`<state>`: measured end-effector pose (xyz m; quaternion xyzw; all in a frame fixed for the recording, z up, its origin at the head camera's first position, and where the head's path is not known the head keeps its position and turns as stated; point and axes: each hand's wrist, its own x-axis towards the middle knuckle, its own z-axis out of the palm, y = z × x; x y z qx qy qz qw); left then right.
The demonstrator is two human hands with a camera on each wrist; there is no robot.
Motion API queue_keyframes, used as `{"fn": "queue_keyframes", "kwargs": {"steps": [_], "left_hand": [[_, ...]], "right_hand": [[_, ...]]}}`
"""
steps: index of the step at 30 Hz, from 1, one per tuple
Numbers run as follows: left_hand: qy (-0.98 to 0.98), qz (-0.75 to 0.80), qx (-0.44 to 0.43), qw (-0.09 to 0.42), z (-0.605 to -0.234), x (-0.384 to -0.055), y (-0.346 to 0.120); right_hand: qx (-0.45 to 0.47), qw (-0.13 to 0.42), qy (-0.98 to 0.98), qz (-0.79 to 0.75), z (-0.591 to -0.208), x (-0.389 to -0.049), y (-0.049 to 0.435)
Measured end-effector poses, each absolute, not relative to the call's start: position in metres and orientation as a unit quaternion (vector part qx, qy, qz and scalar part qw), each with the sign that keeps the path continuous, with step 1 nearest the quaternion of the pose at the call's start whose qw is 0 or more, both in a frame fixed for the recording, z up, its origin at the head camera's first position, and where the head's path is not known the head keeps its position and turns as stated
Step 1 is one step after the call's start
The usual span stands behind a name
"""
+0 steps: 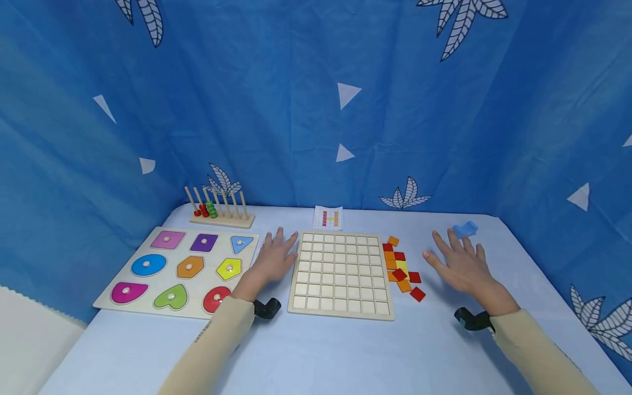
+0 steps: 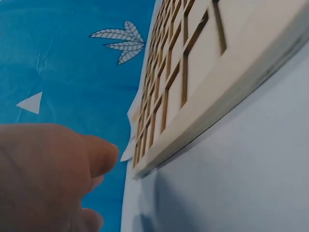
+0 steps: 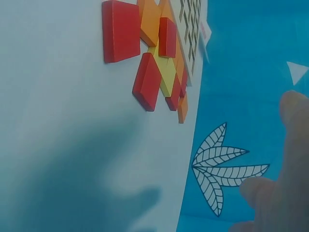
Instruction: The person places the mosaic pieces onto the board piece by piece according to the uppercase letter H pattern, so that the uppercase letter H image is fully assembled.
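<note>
My left hand is spread with straight fingers just left of a wooden grid board, its thumb side toward the board's edge. In the left wrist view, the hand holds nothing and the board's rim rises beside it. To the right, my right hand hovers over the table, fingers fanned out and holding nothing. Between it and the board lies a loose heap of square tiles: red ones, orange ones and yellow ones. A red tile shows large in the right wrist view.
A small pattern card lies behind the board. At left are a knobbed shape puzzle and, behind it, a peg stand with red and green beads. A blue translucent piece lies beyond my right hand. A blue curtain hangs behind.
</note>
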<state>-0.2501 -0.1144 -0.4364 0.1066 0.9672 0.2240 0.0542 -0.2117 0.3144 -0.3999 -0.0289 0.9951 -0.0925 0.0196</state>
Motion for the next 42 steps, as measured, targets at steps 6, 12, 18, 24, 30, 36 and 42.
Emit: {"fn": "queue_keyframes", "kwargs": {"steps": [6,12,18,24,30,36,42], "left_hand": [[0.964,0.235,0.106,0.061,-0.446,-0.243,-0.106],[0.964,0.24,0.098,0.057,-0.449,-0.237,-0.102],[0.964,0.244,0.093,0.045,-0.454,-0.233,-0.102],[0.965,0.243,0.096,0.022,-0.459,-0.23,-0.103],[0.965,0.246,0.096,0.014,-0.462,-0.231,-0.104],[0.965,0.247,0.094,0.003,-0.462,-0.229,-0.103],[0.964,0.25,0.094,0.004,-0.46,-0.227,-0.103]], "right_hand": [[-0.026,0.023,0.995,-0.096,-0.401,-0.213,0.312],[-0.026,0.028,0.995,-0.095,-0.403,-0.214,0.31],[-0.026,0.028,0.994,-0.099,-0.405,-0.214,0.308],[-0.03,0.029,0.994,-0.097,-0.405,-0.214,0.307],[-0.033,0.033,0.994,-0.099,-0.402,-0.216,0.305],[-0.038,0.03,0.994,-0.093,-0.399,-0.218,0.302],[-0.038,0.029,0.995,-0.091,-0.4,-0.217,0.301]]}}
